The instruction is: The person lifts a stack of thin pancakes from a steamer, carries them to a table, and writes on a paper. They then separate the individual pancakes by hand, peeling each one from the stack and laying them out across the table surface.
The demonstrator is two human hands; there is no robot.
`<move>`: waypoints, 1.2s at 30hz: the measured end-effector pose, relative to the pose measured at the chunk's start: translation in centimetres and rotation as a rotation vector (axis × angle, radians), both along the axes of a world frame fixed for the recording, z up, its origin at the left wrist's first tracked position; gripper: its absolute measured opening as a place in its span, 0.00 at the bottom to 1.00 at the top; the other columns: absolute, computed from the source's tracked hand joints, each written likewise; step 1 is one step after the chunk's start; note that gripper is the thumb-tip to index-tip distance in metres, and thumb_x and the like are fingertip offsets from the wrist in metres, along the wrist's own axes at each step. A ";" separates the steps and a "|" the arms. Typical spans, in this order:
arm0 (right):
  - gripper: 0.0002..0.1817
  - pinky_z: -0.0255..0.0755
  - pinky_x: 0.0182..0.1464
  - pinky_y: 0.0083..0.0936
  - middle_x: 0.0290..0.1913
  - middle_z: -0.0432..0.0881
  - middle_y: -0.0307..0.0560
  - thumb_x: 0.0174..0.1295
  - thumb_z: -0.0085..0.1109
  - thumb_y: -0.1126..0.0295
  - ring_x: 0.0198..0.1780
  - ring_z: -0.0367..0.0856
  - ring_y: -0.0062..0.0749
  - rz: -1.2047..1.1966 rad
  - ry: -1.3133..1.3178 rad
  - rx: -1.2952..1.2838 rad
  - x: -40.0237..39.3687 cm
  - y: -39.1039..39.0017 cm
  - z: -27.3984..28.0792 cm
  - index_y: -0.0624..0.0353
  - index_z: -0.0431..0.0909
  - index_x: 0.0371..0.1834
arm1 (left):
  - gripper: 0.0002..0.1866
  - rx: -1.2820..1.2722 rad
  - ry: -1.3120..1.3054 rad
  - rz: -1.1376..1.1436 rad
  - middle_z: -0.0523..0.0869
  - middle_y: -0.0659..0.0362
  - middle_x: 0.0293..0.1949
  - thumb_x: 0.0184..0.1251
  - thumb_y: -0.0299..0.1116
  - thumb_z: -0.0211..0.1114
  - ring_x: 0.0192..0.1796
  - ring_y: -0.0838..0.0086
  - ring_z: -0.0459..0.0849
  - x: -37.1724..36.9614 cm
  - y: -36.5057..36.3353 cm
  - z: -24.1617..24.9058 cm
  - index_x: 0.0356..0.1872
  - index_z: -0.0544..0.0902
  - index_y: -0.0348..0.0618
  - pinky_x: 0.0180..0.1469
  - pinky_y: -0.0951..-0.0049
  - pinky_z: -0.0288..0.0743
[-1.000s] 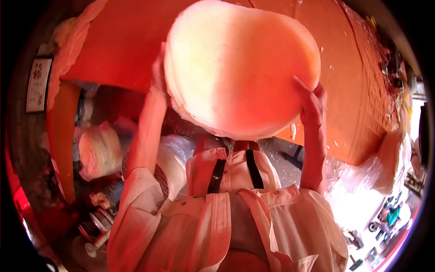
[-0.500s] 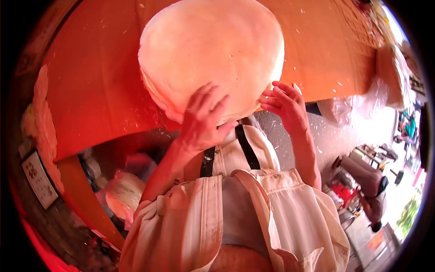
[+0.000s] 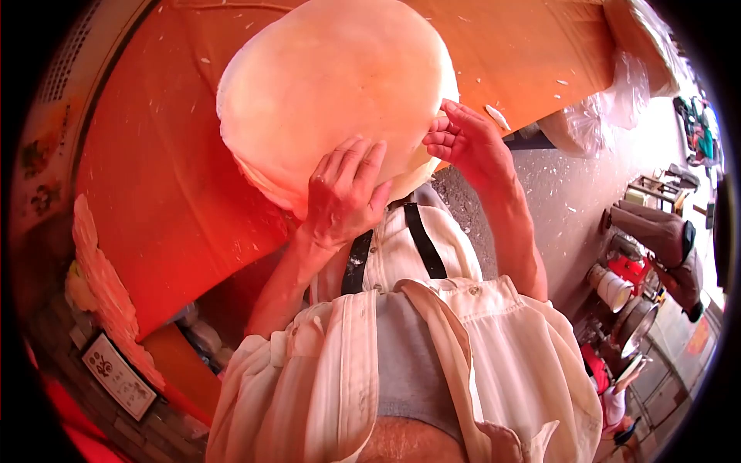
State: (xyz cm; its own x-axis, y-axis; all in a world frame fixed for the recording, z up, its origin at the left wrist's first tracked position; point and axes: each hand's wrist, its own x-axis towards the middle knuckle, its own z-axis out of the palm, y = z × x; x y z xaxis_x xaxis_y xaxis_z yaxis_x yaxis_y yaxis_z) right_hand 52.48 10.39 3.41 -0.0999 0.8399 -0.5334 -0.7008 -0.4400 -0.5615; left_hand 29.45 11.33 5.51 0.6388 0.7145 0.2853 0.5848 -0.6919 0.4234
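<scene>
A large, pale, round stack of thin flat sheets (image 3: 332, 85) lies on the orange-covered table (image 3: 162, 216), with its near side at the table's front edge. On the top sheet, near its front edge, rests my left hand (image 3: 343, 193), palm down, fingers spread a little and holding nothing. My right hand (image 3: 471, 143) is at the stack's right front edge, fingers bent, with the thumb and index finger near the rim. Whether it pinches a sheet edge is too small to tell. A small pale scrap (image 3: 497, 117) lies just right of it.
Clear plastic bags (image 3: 594, 123) sit at the table's right end. Pale sheets (image 3: 108, 285) hang along the left edge, near a framed sign (image 3: 120, 376). On the right are a bending person (image 3: 668, 239), a white bucket (image 3: 610, 287) and a metal basin (image 3: 637, 326).
The view has shifted, so the stack appears further left and higher. My left hand has settled flatter on the top sheet. My right hand's fingers are more curled at the rim.
</scene>
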 end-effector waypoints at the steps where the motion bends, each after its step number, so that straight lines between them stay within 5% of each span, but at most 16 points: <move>1: 0.14 0.80 0.40 0.25 0.36 0.82 0.47 0.71 0.50 0.64 0.36 0.83 0.32 -0.022 -0.057 -0.009 0.0 -0.2 0.3 0.62 0.71 0.52 | 0.29 -0.006 0.004 -0.020 0.80 0.46 0.49 0.44 0.30 0.74 0.54 0.52 0.79 0.0 0.2 0.1 0.52 0.78 0.34 0.55 0.58 0.75; 6: 0.16 0.80 0.42 0.24 0.34 0.81 0.44 0.67 0.55 0.61 0.38 0.83 0.28 -0.083 -0.185 -0.060 -1.3 -0.8 1.4 0.65 0.73 0.47 | 0.29 -0.185 -0.038 -0.064 0.80 0.47 0.47 0.43 0.27 0.73 0.51 0.51 0.79 0.4 1.4 1.3 0.51 0.78 0.34 0.53 0.58 0.75; 12: 0.16 0.79 0.49 0.37 0.34 0.82 0.48 0.68 0.51 0.61 0.39 0.83 0.36 -0.164 0.016 0.091 -2.9 0.4 2.4 0.63 0.73 0.47 | 0.26 0.008 -0.054 0.021 0.80 0.47 0.47 0.44 0.24 0.70 0.48 0.50 0.80 1.0 1.4 0.9 0.50 0.79 0.35 0.51 0.58 0.76; 17: 0.14 0.79 0.52 0.46 0.32 0.84 0.51 0.66 0.56 0.61 0.35 0.86 0.45 -0.288 0.295 0.085 -3.1 -0.4 0.1 0.61 0.72 0.44 | 0.20 0.027 -0.014 0.045 0.84 0.47 0.38 0.49 0.16 0.59 0.40 0.51 0.83 -1.7 2.2 1.5 0.46 0.81 0.38 0.44 0.57 0.78; 19: 0.14 0.84 0.42 0.42 0.28 0.81 0.48 0.65 0.59 0.62 0.35 0.86 0.47 -0.362 0.202 0.039 -3.4 -0.8 0.9 0.62 0.72 0.41 | 0.18 0.067 0.019 0.125 0.84 0.47 0.35 0.50 0.14 0.57 0.38 0.50 0.83 -2.9 3.2 3.4 0.44 0.82 0.37 0.42 0.58 0.78; 20: 0.13 0.83 0.48 0.39 0.33 0.81 0.52 0.66 0.56 0.63 0.42 0.85 0.51 -0.319 0.108 0.018 -3.1 -1.2 0.6 0.62 0.72 0.43 | 0.14 0.016 -0.064 0.163 0.84 0.46 0.34 0.54 0.15 0.58 0.36 0.51 0.83 -4.3 4.2 3.7 0.43 0.82 0.35 0.42 0.61 0.78; 21: 0.14 0.84 0.39 0.34 0.32 0.79 0.47 0.64 0.60 0.62 0.35 0.85 0.40 -0.315 0.044 -0.017 -3.1 -1.4 0.5 0.62 0.72 0.40 | 0.09 -0.084 -0.048 0.243 0.85 0.51 0.34 0.61 0.19 0.61 0.35 0.62 0.84 -5.9 4.9 5.2 0.42 0.81 0.33 0.42 0.67 0.77; 23: 0.16 0.81 0.39 0.27 0.32 0.78 0.44 0.62 0.63 0.61 0.35 0.83 0.31 -0.292 -0.295 -0.027 -3.1 -2.4 0.3 0.62 0.72 0.41 | 0.07 -0.250 -0.406 0.450 0.85 0.63 0.39 0.69 0.28 0.62 0.38 0.80 0.80 -10.5 7.4 5.7 0.44 0.82 0.37 0.42 0.75 0.76; 25: 0.18 0.77 0.38 0.22 0.33 0.78 0.40 0.60 0.66 0.60 0.34 0.79 0.25 -0.276 -0.496 -0.078 -2.3 -3.5 0.0 0.62 0.74 0.41 | 0.11 -0.395 -0.749 0.454 0.85 0.57 0.45 0.67 0.26 0.63 0.41 0.75 0.83 -17.2 10.8 6.4 0.49 0.81 0.35 0.44 0.75 0.78; 28: 0.15 0.77 0.37 0.22 0.33 0.78 0.39 0.61 0.64 0.64 0.31 0.79 0.23 -0.301 -0.606 -0.079 -1.4 -4.9 -1.2 0.62 0.74 0.43 | 0.17 -0.490 -0.869 0.572 0.83 0.54 0.49 0.67 0.31 0.65 0.48 0.70 0.82 -24.7 13.9 7.9 0.53 0.78 0.35 0.50 0.68 0.77; 31: 0.12 0.80 0.37 0.22 0.32 0.78 0.40 0.63 0.62 0.65 0.29 0.80 0.23 -0.262 -0.202 -0.229 -1.9 -5.3 -1.4 0.60 0.74 0.42 | 0.21 -0.545 -0.882 0.664 0.81 0.51 0.53 0.68 0.35 0.63 0.53 0.68 0.80 -34.2 17.3 8.5 0.58 0.75 0.34 0.55 0.69 0.73; 34: 0.12 0.82 0.38 0.26 0.33 0.80 0.42 0.64 0.61 0.65 0.31 0.83 0.28 -0.265 -0.088 -0.187 -2.9 -5.3 -1.1 0.59 0.73 0.45 | 0.27 -0.423 -0.561 0.977 0.78 0.47 0.57 0.69 0.42 0.63 0.58 0.64 0.77 -45.8 19.4 4.7 0.62 0.72 0.34 0.59 0.69 0.70; 35: 0.12 0.83 0.39 0.27 0.34 0.81 0.43 0.64 0.60 0.66 0.32 0.84 0.29 -0.285 -0.065 -0.181 -3.1 -5.2 -1.0 0.59 0.73 0.46 | 0.34 0.066 -0.055 1.326 0.76 0.44 0.59 0.66 0.45 0.66 0.60 0.61 0.76 -50.3 20.8 0.4 0.67 0.67 0.35 0.62 0.68 0.69; 36: 0.15 0.81 0.41 0.29 0.35 0.82 0.44 0.65 0.58 0.62 0.33 0.85 0.33 -0.295 -0.024 -0.169 -3.2 -5.1 -1.1 0.60 0.73 0.47 | 0.37 0.108 -0.084 1.261 0.76 0.43 0.60 0.64 0.46 0.67 0.60 0.60 0.76 -46.7 19.2 0.1 0.68 0.65 0.35 0.62 0.68 0.69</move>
